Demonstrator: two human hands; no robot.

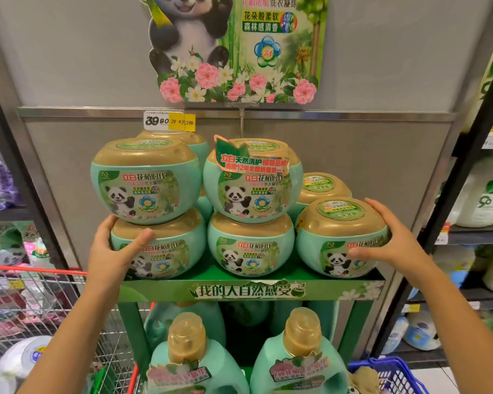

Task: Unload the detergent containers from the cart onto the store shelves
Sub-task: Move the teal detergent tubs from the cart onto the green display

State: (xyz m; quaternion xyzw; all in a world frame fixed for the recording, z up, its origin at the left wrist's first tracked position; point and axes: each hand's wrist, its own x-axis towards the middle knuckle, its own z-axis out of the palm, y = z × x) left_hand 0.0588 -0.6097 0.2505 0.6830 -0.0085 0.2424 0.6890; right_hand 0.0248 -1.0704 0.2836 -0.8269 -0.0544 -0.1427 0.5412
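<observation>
Left tub [165, 251] in L hand [117, 248] grip, right tub [339, 245] in R hand [387, 237] grip. Both sit on green shelf [251, 290], w/ middle tub [251, 245] btwn hands and stacked tubs [145, 180] above. Prob. near done. Cart [40, 294] by L forearm: can't tell if tubs are left.

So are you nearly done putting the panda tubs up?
Partly. Panda detergent tubs sit stacked on the green shelf. The left hand grips the bottom-left tub and the right hand grips the bottom-right tub, both on the shelf. The wire cart at the left holds more packages, so probably more to unload.
</observation>
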